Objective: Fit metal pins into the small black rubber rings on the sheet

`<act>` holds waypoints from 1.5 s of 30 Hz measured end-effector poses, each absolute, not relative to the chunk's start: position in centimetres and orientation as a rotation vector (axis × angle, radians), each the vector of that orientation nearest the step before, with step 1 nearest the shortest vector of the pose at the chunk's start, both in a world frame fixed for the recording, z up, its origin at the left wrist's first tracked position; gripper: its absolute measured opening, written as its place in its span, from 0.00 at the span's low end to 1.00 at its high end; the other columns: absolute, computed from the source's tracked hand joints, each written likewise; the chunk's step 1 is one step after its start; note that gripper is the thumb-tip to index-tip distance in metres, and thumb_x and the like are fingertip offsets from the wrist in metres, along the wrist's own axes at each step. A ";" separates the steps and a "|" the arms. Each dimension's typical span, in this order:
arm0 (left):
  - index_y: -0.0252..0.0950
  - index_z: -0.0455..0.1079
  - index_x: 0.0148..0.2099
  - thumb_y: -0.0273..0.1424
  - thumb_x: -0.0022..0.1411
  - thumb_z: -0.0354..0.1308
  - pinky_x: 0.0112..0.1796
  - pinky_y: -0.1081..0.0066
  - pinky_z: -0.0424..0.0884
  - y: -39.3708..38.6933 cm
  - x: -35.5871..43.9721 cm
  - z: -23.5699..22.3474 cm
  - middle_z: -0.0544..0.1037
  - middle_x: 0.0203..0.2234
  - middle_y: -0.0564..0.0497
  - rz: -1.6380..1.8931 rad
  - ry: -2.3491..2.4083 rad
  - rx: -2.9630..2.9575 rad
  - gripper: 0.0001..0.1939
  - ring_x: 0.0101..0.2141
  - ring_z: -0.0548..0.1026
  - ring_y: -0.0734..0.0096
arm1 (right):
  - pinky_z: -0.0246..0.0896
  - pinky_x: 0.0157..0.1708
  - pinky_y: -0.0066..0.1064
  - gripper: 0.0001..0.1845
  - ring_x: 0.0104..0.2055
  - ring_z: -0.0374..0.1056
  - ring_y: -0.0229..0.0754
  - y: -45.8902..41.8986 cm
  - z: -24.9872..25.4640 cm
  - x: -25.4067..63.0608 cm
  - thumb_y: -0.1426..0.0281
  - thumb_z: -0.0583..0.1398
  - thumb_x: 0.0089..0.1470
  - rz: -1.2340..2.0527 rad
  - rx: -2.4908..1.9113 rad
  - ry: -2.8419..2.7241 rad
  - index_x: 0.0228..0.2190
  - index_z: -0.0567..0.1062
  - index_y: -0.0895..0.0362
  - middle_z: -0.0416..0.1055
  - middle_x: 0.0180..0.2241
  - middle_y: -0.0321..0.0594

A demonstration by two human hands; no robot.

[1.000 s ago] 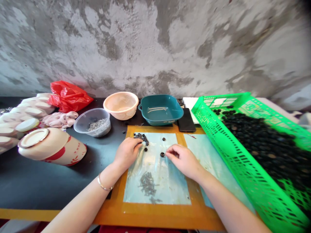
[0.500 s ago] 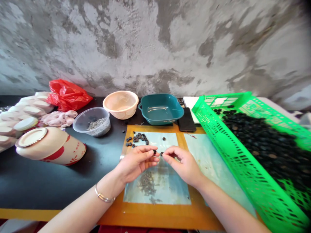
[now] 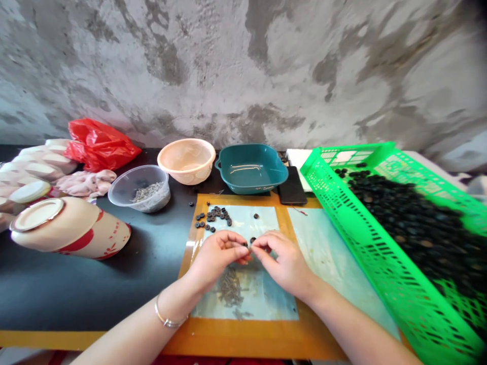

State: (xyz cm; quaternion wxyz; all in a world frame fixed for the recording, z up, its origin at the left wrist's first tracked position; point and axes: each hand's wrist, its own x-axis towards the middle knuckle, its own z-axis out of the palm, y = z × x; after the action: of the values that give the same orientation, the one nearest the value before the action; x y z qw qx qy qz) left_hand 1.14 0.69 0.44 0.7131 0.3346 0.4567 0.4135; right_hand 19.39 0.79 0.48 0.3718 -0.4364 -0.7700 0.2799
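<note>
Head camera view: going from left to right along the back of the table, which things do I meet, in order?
Red plastic bag → clear plastic tub → peach bowl → teal dish → black phone → green plastic basket

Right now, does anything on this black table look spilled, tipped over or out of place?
Yes. The white-and-red ceramic bowl lies tipped on its side on the black table, left of the work area. One small black ring also sits alone on the table, just off the orange-bordered mat holding the others.
</note>
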 end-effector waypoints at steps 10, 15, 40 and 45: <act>0.36 0.74 0.26 0.28 0.43 0.69 0.27 0.73 0.68 0.4 1.0 -0.1 0.77 0.21 0.53 0.983 1.228 1.160 0.07 0.24 0.72 0.72 | 0.62 0.32 0.30 0.06 0.30 0.70 0.39 0.7 0.3 19.0 0.73 0.62 0.54 0.905 -1.290 -1.899 0.26 0.76 0.55 0.74 0.26 0.35; 0.35 0.73 0.28 0.27 0.42 0.70 0.28 0.73 0.68 0.5 1.1 -0.1 0.76 0.21 0.54 0.966 1.134 0.945 0.10 0.24 0.73 0.73 | 0.65 0.34 0.31 0.06 0.31 0.73 0.41 0.9 0.5 18.8 0.71 0.62 0.53 1.026 -1.301 -1.818 0.25 0.79 0.54 0.77 0.27 0.36; 0.32 0.76 0.38 0.31 0.45 0.73 0.38 0.68 0.75 0.5 0.9 -0.6 0.80 0.29 0.49 1.020 1.038 0.672 0.17 0.32 0.79 0.68 | 0.66 0.45 0.42 0.12 0.43 0.70 0.46 2.0 -0.4 19.7 0.73 0.62 0.56 0.635 -1.070 -2.114 0.43 0.77 0.52 0.75 0.38 0.42; 0.31 0.75 0.36 0.31 0.44 0.72 0.36 0.68 0.76 0.4 1.1 -0.4 0.80 0.28 0.50 1.010 1.048 0.685 0.16 0.28 0.78 0.70 | 0.66 0.48 0.40 0.13 0.45 0.71 0.44 1.5 -0.1 19.7 0.73 0.62 0.56 0.796 -1.108 -2.004 0.44 0.77 0.50 0.77 0.41 0.40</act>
State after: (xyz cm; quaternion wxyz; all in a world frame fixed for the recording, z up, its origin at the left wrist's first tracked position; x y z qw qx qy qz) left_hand 1.15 0.38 -0.40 0.6936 0.3068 0.4692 0.4524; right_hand 19.67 1.55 -0.06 0.3511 -0.4280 -0.7739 0.3076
